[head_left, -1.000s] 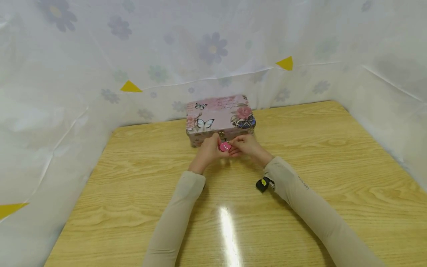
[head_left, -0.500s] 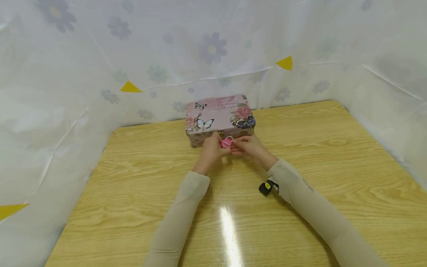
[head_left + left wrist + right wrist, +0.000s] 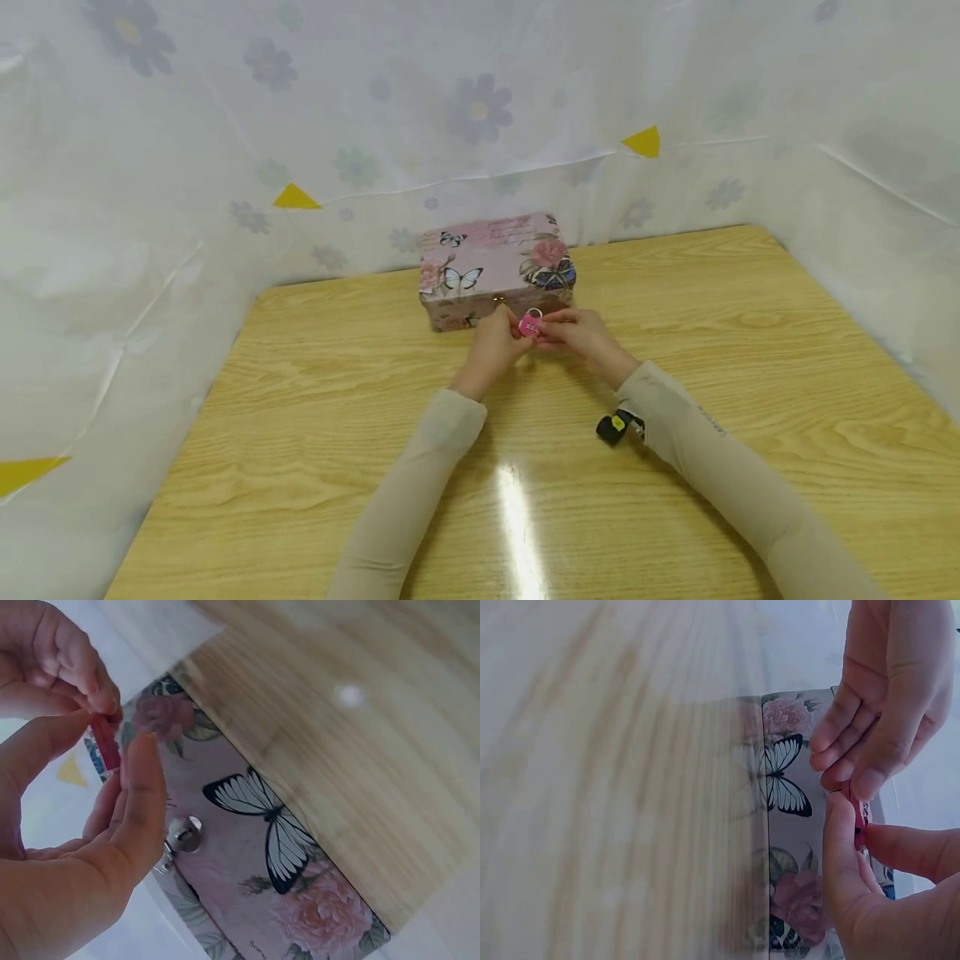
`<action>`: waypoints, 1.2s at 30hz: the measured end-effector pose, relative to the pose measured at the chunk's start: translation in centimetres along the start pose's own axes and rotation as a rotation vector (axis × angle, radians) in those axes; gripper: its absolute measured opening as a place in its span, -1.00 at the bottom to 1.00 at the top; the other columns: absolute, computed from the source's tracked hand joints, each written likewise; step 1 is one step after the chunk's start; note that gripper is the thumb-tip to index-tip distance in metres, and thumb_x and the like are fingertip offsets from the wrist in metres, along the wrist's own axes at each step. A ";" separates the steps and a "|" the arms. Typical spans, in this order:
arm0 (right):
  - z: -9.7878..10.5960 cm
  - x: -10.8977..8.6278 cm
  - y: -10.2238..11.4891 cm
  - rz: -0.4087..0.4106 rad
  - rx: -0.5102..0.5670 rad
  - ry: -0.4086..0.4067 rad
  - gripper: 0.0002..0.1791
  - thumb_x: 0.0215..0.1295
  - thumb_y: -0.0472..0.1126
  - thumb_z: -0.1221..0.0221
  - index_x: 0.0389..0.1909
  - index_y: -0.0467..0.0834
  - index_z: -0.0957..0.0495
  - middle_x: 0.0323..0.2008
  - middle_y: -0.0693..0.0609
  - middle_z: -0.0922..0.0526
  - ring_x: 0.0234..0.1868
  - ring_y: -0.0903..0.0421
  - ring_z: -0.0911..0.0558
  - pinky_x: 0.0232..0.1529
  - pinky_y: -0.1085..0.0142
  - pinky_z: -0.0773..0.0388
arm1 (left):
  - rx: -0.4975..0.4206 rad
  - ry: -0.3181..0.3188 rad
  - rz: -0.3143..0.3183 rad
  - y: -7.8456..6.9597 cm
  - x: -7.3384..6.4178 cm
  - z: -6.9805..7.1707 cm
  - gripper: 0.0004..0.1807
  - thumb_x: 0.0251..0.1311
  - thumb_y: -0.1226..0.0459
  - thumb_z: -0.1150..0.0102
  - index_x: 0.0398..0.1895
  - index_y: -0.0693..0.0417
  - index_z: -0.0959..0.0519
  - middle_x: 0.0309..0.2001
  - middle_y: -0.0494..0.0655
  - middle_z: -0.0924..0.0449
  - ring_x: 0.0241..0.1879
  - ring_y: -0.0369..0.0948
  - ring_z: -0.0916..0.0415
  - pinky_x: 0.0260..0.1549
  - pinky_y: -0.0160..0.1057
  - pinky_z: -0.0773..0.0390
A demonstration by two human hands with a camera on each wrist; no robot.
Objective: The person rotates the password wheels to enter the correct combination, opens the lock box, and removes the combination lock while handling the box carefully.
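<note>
A small pink combination padlock (image 3: pixel 529 324) is held between both hands in front of the box, its silver shackle pointing up and its dials facing the head camera. My left hand (image 3: pixel 491 346) pinches it from the left with thumb and fingers. From the right, my right hand (image 3: pixel 588 337) pinches its other side. The left wrist view shows the padlock (image 3: pixel 107 742) edge-on between the fingertips. Behind the hands stands a pink box (image 3: pixel 498 250) printed with butterflies and roses, its lid down. A metal clasp (image 3: pixel 184 834) sits on its front.
The box stands near the back of a wood-grain table (image 3: pixel 300 417). White flowered sheeting (image 3: pixel 390 100) rises behind and at the sides, with yellow triangles on it. A black strapped device (image 3: pixel 615 427) hangs under the right sleeve.
Both hands have shifted to the right with the padlock, away from the clasp. The padlock has turned so its shackle now shows upright. The box has stayed in place.
</note>
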State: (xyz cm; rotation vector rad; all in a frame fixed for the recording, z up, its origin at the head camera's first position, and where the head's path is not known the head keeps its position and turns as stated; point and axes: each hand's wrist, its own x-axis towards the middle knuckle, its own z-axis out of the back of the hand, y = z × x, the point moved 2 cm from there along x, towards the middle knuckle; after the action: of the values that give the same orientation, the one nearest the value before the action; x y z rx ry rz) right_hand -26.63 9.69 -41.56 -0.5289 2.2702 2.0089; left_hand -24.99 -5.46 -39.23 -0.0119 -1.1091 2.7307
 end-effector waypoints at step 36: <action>9.0 -1.6 1.9 -0.031 -0.462 -0.060 -0.58 0.38 -0.32 -0.09 0.12 -0.57 -0.40 -0.14 -0.24 -0.66 -0.41 0.28 -0.65 -0.21 0.32 -0.67 | -0.495 0.507 0.229 -4.5 3.2 -5.0 -0.65 0.28 0.46 -0.07 0.12 0.33 -0.53 0.15 0.09 -0.53 -0.01 -0.26 -0.42 -0.08 -0.42 -0.47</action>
State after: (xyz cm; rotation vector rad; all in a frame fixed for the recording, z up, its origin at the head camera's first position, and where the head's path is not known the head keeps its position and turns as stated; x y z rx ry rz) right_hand -27.25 18.92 -40.66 -0.5148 1.7465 2.5015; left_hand -26.92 1.68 -39.48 -0.8908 -1.6379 2.3297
